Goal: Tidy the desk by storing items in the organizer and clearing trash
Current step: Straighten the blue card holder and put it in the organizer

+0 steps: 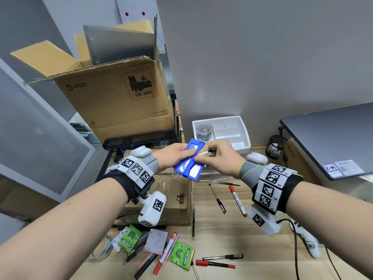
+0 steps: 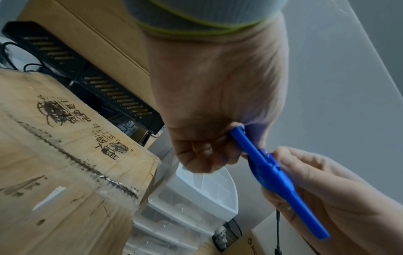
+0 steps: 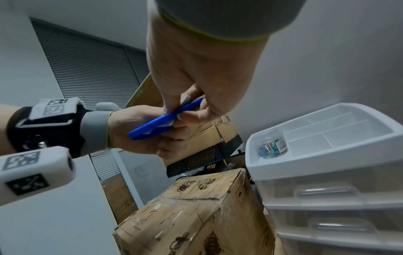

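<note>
A flat blue hinged case [image 1: 189,160] lies open in the air above the desk, its two halves showing pale windows. My left hand [image 1: 181,154] grips its left half, thumb on top. My right hand [image 1: 203,154] pinches the right half and also holds a thin white stick [image 1: 203,152] against it. From the wrists, the blue case [image 2: 277,179] [image 3: 157,124] shows edge-on between both hands. Just behind stands the white drawer organizer [image 1: 242,123] [image 3: 327,172], with a clear jar of clips [image 1: 204,131] in its top tray.
Pens and red markers [image 1: 238,200], two green gum packs [image 1: 182,254], pink sticky notes [image 1: 156,240] and a tape roll [image 1: 103,249] litter the near desk. A taped cardboard box [image 1: 173,199] sits below my hands. A laptop [image 1: 333,138] and mesh cup [image 1: 275,147] stand on the right.
</note>
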Demonstrator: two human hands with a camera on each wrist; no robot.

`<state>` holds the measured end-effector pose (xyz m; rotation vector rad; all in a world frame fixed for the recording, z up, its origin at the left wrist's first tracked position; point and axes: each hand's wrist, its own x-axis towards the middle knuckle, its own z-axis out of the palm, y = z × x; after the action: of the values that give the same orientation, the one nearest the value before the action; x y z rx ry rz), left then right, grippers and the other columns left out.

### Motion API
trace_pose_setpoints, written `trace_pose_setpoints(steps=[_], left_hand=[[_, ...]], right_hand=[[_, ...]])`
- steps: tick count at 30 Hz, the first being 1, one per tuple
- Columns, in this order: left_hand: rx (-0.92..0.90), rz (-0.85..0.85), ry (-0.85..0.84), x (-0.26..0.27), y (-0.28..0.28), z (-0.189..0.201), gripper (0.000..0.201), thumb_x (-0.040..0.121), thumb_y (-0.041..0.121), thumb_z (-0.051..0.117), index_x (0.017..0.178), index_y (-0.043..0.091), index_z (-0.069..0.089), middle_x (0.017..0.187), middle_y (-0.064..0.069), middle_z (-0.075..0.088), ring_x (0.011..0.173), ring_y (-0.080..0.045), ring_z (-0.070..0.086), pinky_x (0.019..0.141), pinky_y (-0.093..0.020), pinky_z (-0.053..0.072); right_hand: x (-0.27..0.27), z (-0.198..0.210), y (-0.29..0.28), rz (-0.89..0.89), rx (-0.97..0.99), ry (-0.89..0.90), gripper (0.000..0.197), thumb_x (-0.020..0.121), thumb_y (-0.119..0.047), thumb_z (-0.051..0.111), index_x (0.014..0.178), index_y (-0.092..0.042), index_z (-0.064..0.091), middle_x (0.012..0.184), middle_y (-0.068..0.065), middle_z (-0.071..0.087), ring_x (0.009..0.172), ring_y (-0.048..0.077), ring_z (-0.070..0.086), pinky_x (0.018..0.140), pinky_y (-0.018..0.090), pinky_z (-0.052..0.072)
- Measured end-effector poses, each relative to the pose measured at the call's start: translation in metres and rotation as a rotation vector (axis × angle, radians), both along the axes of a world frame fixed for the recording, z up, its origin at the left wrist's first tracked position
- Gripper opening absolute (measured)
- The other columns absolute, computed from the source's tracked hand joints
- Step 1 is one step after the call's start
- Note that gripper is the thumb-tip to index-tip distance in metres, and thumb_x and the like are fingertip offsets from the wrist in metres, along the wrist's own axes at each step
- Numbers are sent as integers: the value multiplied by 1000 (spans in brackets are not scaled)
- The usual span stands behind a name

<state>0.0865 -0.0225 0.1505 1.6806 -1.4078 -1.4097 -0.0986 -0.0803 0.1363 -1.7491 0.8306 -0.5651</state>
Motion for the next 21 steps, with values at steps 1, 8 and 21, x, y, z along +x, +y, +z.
trace_pose_setpoints(steps=[1, 8, 21], left_hand=[[-1, 4, -7, -1, 1, -1, 37, 105, 31, 47, 120, 0, 60, 102, -11, 68, 88, -20, 61, 69, -26, 48], [-433, 187, -240, -13, 9, -4, 25, 84, 17, 71, 92, 16, 47, 77, -1, 53, 61, -11, 42, 61, -25, 40], [-459, 317, -766, -42, 11, 4, 11, 83, 23, 73, 91, 19, 79, 92, 2, 62, 89, -18, 58, 72, -27, 44]], right_hand=[[0, -2, 0, -13, 17, 9, 23, 77, -21, 80, 87, -4, 68, 76, 11, 69, 66, 16, 56, 67, 37, 49], [0, -2, 3, -53, 36, -10, 17, 79, -8, 77, 88, -2, 64, 79, 6, 69, 70, 13, 61, 78, 38, 55], [1, -3, -1, -161, -23, 31, 22, 75, -12, 80, 78, -13, 59, 70, 5, 62, 60, 16, 54, 65, 33, 49]])
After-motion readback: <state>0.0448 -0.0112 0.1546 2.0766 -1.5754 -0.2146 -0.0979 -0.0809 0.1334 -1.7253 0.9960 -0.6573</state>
